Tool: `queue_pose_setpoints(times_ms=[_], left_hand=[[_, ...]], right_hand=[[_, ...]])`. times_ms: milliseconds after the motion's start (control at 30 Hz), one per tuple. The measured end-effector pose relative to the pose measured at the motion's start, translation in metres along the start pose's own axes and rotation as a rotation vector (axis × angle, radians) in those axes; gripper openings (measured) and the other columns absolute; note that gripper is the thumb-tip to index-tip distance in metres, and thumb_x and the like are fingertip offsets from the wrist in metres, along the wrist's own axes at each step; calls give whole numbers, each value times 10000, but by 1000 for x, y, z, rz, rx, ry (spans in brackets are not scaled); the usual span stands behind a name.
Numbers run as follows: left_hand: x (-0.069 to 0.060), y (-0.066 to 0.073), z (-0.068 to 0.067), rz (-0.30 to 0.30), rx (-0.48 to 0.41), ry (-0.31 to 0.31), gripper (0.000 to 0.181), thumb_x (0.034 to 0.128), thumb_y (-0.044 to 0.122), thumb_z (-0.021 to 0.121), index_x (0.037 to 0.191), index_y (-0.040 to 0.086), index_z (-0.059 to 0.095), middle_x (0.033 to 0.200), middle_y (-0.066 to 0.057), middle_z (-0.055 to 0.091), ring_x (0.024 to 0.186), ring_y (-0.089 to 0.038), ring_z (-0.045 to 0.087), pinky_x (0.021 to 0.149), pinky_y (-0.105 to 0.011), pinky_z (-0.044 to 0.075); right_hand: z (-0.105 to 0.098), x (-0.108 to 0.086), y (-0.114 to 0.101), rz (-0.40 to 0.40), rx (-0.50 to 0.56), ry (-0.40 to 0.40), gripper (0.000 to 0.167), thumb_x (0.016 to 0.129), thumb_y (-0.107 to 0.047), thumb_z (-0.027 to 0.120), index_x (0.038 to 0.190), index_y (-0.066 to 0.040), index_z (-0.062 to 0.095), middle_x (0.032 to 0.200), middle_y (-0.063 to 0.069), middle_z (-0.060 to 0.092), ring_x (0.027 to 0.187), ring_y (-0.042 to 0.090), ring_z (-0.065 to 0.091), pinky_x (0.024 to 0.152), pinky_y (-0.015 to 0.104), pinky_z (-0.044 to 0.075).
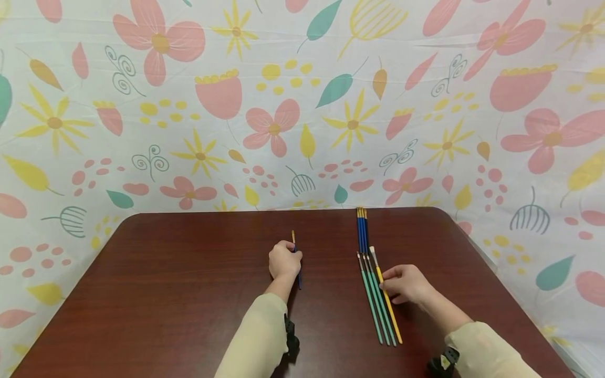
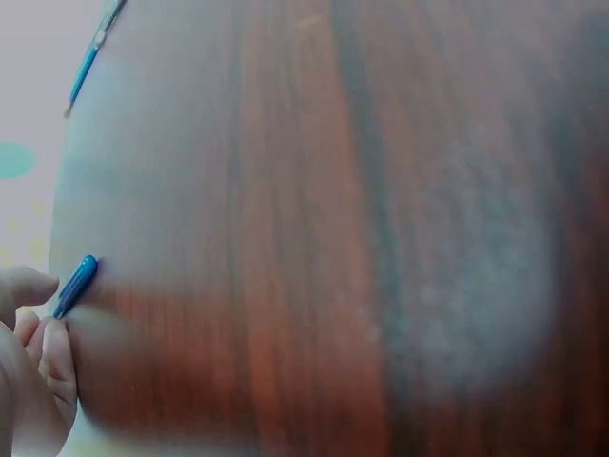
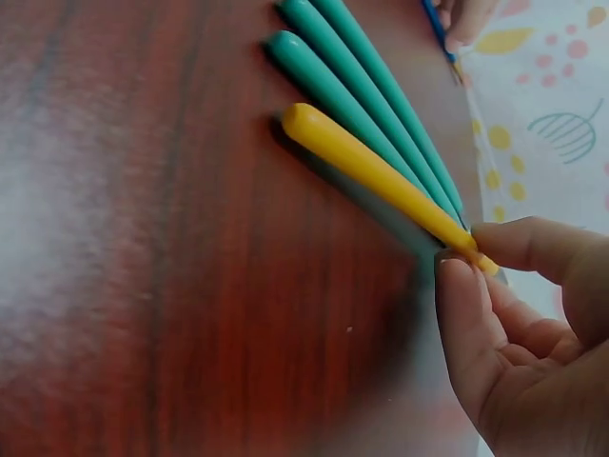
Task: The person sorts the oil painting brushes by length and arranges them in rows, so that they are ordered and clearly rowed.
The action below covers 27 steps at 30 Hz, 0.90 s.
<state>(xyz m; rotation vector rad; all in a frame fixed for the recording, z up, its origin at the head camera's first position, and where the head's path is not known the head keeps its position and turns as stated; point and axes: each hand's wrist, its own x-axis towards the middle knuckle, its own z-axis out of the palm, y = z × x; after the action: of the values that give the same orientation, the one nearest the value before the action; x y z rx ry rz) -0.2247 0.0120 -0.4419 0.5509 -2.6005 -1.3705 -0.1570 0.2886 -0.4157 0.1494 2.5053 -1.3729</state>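
Observation:
My left hand (image 1: pixel 285 260) pinches a thin blue paintbrush (image 1: pixel 300 278) near the middle of the table, its tip pointing to the back edge. The end of its blue handle (image 2: pixel 81 281) sticks out between thumb and fingers in the left wrist view. Farther right, my right hand (image 1: pixel 407 283) holds a yellow paintbrush (image 1: pixel 393 315) between thumb and fingers. Three green paintbrushes (image 1: pixel 376 302) lie side by side just left of the yellow one. In the right wrist view the yellow handle (image 3: pixel 371 171) lies beside the green handles (image 3: pixel 352 105).
Several blue paintbrushes (image 1: pixel 362 231) lie in a row behind the green ones, reaching to the back edge. The brown wooden table (image 1: pixel 165 294) has rounded back corners. A flower-patterned cloth (image 1: pixel 274 68) hangs behind it and down its right side.

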Motion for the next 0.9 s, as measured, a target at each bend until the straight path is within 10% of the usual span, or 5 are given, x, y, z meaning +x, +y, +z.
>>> queue_pose_setpoints(times_ms=[900], left_hand=[[5, 1, 2, -3, 22, 25, 54, 797, 134, 723, 844, 135, 696, 875, -86, 717, 785, -288, 673, 647, -409, 543]], right_hand=[[7, -5, -1, 59, -112, 77, 283, 792, -116, 723, 995, 62, 639, 806, 102, 675, 675, 177, 620, 556, 365, 556]])
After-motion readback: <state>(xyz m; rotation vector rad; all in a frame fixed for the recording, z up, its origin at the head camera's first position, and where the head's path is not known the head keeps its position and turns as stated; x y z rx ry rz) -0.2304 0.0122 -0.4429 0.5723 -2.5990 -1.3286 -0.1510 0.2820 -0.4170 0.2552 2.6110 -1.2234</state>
